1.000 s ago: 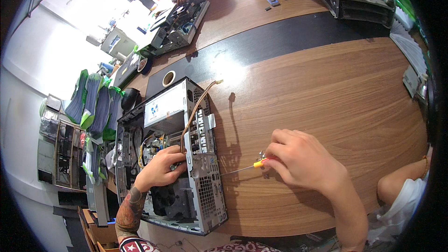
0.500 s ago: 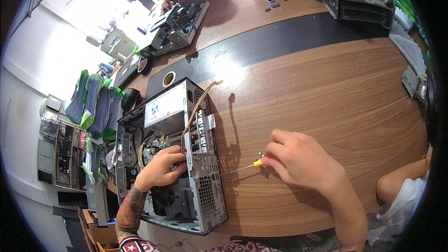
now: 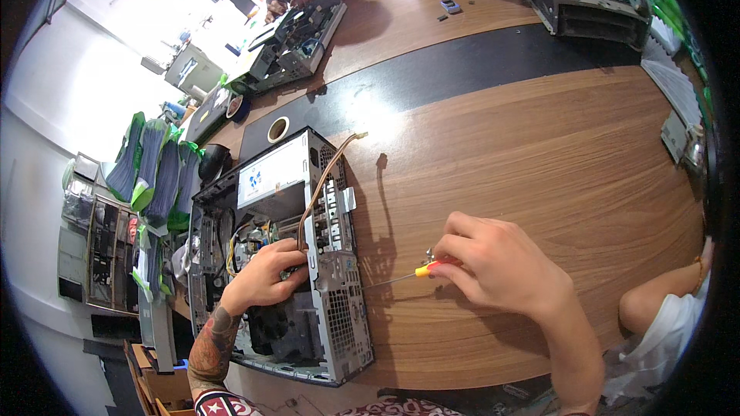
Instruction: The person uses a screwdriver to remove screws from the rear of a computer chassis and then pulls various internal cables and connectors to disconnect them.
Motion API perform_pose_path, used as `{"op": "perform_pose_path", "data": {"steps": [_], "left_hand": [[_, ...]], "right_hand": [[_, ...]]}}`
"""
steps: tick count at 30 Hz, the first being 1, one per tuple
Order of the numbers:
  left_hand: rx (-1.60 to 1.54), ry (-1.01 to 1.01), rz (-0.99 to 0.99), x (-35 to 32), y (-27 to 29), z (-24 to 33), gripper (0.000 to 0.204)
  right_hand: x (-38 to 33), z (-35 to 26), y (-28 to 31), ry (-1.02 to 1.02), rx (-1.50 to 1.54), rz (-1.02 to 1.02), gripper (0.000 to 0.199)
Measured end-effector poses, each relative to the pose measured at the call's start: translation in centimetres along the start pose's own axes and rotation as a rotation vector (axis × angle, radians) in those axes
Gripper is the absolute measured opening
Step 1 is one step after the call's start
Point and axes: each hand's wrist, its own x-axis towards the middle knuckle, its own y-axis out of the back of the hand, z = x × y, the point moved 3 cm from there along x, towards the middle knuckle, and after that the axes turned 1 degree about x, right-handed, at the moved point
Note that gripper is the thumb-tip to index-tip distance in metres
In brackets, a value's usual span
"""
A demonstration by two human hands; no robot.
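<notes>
An opened desktop computer case point(image 3: 339, 362) lies on the table, its perforated rear panel turned to the right. My left hand point(image 3: 270, 273) reaches into it from the left, fingers bent down behind the rear panel; what they grip, if anything, is hidden. My right hand point(image 3: 493, 262) is closed round the red and yellow handle of a screwdriver point(image 3: 422, 270). Its thin shaft points left, with the tip at the rear panel. Small metal bits point(image 3: 429, 253) show beside my right fingertips. The white-labelled power supply point(image 3: 270, 177) sits in the far part of the case, and a brown cable point(image 3: 327, 173) hangs over the panel.
A tape roll point(image 3: 278, 129) lies behind the case. Across the table, a person works at another opened computer point(image 3: 297, 50). A dark metal chassis point(image 3: 586, 4) stands far right. Bundled grey strips in green wrap point(image 3: 154, 162) are at the left. Another person's arm point(image 3: 663, 300) rests at the right edge.
The view has shifted very slightly. My right hand and the screwdriver have barely moved to the left; my left hand stays inside the case.
</notes>
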Motion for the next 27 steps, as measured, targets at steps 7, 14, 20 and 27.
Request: {"op": "perform_pose_path", "data": {"steps": [7,14,20,27], "left_hand": [[-0.035,-0.011,0.033,0.1,0.1,0.4,0.020],[-0.012,0.006,-0.001,0.0,0.2,0.4,0.022],[-0.019,-0.006,0.006,0.1,0.3,0.6,0.024],[-0.027,0.012,-0.006,-0.3,0.1,1.0,0.026]], "right_hand": [[0.0,0.2,0.2,-0.040,-0.025,-0.061,0.021],[-0.1,0.3,0.0,-0.056,-0.072,-0.075,0.020],[-0.1,0.3,0.5,-0.066,-0.079,-0.098,0.021],[-0.3,0.3,1.0,-0.111,-0.004,-0.127,0.024]]}}
